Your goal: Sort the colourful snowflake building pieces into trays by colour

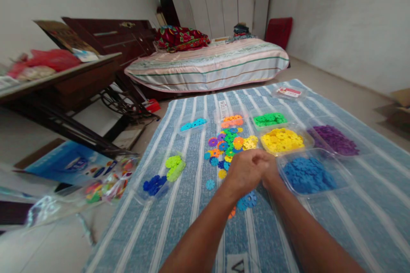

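My left hand [244, 172] and my right hand [268, 169] meet, fingers closed together, just above a blue striped cloth [192, 213]. What they hold between them is hidden. Right in front of the hands lies a loose pile of mixed coloured snowflake pieces [228, 144]. A few blue pieces [247, 200] and an orange piece [232, 212] lie under my forearms.
Clear trays hold sorted pieces: blue [307, 175], yellow [282, 140], purple [336, 140], green [269, 119], orange [233, 120], cyan [193, 124], lime and dark blue [162, 175]. A bag of pieces [105, 185] lies left. A bed [208, 66] and a dark table [64, 81] stand behind.
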{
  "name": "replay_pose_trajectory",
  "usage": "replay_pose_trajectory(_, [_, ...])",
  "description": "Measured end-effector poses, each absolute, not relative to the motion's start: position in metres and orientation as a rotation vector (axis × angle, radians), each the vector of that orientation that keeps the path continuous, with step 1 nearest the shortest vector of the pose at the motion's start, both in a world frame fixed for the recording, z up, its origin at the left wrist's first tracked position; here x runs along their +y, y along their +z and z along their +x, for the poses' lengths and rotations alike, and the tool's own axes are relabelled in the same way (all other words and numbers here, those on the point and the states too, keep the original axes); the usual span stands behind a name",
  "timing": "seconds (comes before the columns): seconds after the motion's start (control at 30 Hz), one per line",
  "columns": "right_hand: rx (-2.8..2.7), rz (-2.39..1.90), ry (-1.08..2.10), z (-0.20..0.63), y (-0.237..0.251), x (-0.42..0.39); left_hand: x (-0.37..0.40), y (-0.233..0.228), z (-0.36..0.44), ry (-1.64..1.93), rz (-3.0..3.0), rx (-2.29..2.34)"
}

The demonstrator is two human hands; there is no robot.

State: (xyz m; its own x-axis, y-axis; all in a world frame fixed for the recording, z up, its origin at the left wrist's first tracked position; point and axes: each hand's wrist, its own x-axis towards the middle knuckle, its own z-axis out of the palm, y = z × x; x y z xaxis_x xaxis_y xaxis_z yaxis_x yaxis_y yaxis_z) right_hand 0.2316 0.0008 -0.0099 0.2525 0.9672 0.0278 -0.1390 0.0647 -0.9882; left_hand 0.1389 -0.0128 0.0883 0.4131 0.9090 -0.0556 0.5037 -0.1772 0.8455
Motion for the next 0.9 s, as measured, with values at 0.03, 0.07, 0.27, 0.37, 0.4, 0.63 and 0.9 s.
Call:
replay_pose_trajectory(0.03, [-0.945,-1.171,1.07,0.231,-0.01,0.002,-0.015,0.085,0.134,0.522,1.931,1.299])
replay_pose_trajectory(0.07, [-0.944,-1.183,1.077,0.231,-0.01,0.003,-0.018,0.08,0.128,0.413,2.025,1.362])
replay_pose_trajectory(0.27, [-1.013,-1.291,1.09,0.231,-0.01,0.006,-0.049,0.057,0.101,-0.111,2.286,1.481])
replay_pose_trajectory(0.37, [-1.032,-1.312,1.097,0.231,-0.009,0.004,-0.058,0.051,0.101,-0.114,2.306,1.476])
replay_pose_trajectory(0.4, [-1.037,-1.314,1.097,0.231,-0.009,0.004,-0.059,0.049,0.101,-0.089,2.293,1.483])
replay_pose_trajectory(0.63, [-1.022,-1.321,1.1,0.231,-0.008,0.005,-0.047,0.039,0.088,0.197,1.891,1.457])
replay_pose_trajectory(0.9, [-1.008,-1.269,1.158,0.234,-0.008,0.003,-0.028,0.079,0.121,0.52,1.438,1.138])
